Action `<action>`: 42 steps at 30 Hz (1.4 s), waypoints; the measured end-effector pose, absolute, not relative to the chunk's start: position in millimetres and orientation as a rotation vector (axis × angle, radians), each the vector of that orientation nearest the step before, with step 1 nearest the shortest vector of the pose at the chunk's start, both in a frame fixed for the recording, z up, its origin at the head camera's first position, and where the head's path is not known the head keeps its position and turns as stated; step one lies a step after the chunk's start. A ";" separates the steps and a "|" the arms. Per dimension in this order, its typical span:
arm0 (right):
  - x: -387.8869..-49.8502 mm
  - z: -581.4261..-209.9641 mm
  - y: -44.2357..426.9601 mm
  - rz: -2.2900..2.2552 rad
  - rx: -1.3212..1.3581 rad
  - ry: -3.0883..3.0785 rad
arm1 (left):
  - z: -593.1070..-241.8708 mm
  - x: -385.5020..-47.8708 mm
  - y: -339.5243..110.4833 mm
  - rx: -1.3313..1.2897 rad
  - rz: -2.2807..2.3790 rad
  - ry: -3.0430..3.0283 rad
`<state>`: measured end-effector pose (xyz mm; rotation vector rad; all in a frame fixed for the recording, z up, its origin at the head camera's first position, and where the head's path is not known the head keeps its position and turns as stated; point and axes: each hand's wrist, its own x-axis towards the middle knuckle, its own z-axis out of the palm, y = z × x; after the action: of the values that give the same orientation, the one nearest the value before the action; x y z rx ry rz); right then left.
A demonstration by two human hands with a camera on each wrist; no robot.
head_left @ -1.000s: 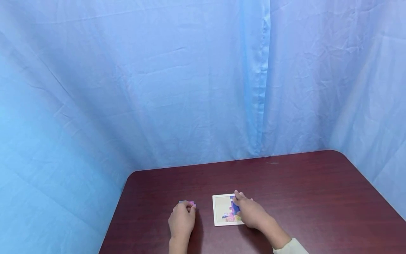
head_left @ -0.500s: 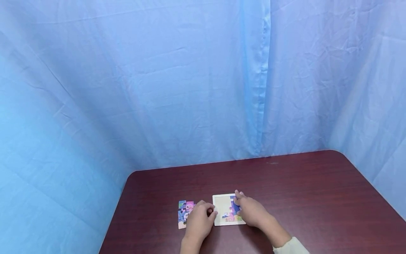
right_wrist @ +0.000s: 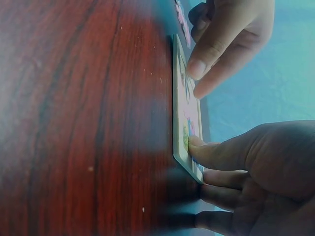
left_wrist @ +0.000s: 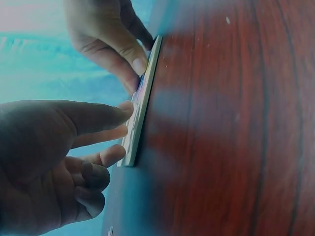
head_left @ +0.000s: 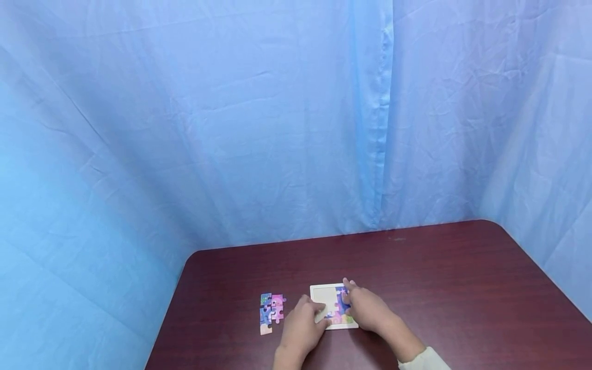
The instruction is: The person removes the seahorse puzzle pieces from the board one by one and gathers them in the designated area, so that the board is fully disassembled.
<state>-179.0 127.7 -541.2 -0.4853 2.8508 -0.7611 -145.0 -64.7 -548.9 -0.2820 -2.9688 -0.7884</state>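
A shallow puzzle tray (head_left: 325,326) with a pale rim lies on the table, its right part filled with blue, pink and yellow puzzle pieces (head_left: 343,308). My left hand (head_left: 300,326) is over its lower left part. Thumb and fingertips touch down apart, and no piece shows clearly between them; the left wrist view also has them at the tray's surface. My right hand (head_left: 368,308) rests over the tray's right side, fairly straight fingers at the far rim and thumb pressing on the pieces. It hides the right edge. Left of the tray lie several loose puzzle pieces (head_left: 272,311).
The dark red wooden table (head_left: 439,277) has rounded far corners. Light blue curtains (head_left: 277,128) hang along its back and both sides.
My left hand has moved right from the loose pieces to over the tray, its thumb and fingers now farther apart. The loose pieces are uncovered. My right hand stays put.
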 end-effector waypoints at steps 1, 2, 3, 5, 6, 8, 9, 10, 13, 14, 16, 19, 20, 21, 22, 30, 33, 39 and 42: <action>-178.9 -541.6 127.8 -0.770 -0.481 2.850 | -548.8 -144.8 -63.4 -0.288 -0.791 -2.971; -178.8 -541.9 127.9 -0.777 -0.476 2.851 | -548.7 -144.5 -62.3 -0.293 -0.794 -2.972; -178.7 -542.3 128.0 -0.785 -0.470 2.851 | -548.6 -144.3 -61.1 -0.295 -0.794 -2.973; -178.4 -542.9 128.2 -0.801 -0.457 2.852 | -548.3 -143.8 -59.2 -0.303 -0.799 -2.965; -178.5 -543.0 128.3 -0.801 -0.457 2.855 | -548.3 -143.7 -58.5 -0.307 -0.801 -2.959; -178.5 -542.7 128.4 -0.807 -0.451 2.855 | -548.1 -143.5 -57.3 -0.311 -0.801 -2.951; -178.7 -542.5 128.4 -0.809 -0.452 2.856 | -547.9 -143.5 -57.0 -0.310 -0.805 -2.947; -178.9 -542.3 128.5 -0.810 -0.456 2.859 | -547.7 -143.6 -56.7 -0.310 -0.813 -2.945; -178.8 -541.4 128.8 -0.813 -0.471 2.861 | -548.1 -144.3 -56.8 -0.314 -0.839 -2.942; -178.7 -541.2 128.8 -0.813 -0.472 2.861 | -548.3 -144.6 -56.9 -0.315 -0.849 -2.941; -178.5 -540.8 128.8 -0.817 -0.468 2.861 | -549.0 -145.4 -57.1 -0.318 -0.864 -2.940; -178.4 -540.4 128.6 -0.819 -0.447 2.860 | -550.2 -146.5 -57.2 -0.327 -0.859 -2.936; -178.4 -540.3 128.5 -0.820 -0.439 2.860 | -550.3 -146.7 -57.2 -0.329 -0.856 -2.933; -178.4 -540.4 128.3 -0.820 -0.434 2.861 | -550.5 -146.9 -57.1 -0.331 -0.852 -2.930; -178.5 -540.6 128.3 -0.819 -0.428 2.862 | -550.6 -147.1 -57.0 -0.334 -0.849 -2.926; -178.9 -542.7 128.2 -0.834 -0.434 2.873 | -550.8 -147.4 -56.6 -0.341 -0.886 -2.904; -178.7 -542.9 128.4 -0.833 -0.443 2.874 | -550.8 -146.9 -57.4 -0.337 -0.934 -2.902; -179.3 -542.5 128.9 -0.833 -0.443 2.861 | -549.1 -147.0 -63.0 -0.328 -1.056 -2.874; -179.9 -542.6 128.8 -0.834 -0.439 2.849 | -547.3 -148.0 -68.9 -0.314 -1.129 -2.860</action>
<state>-179.9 128.8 -542.6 -0.4387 2.8489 -0.8339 -148.0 -68.9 -547.3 -0.3141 -2.8596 -1.1292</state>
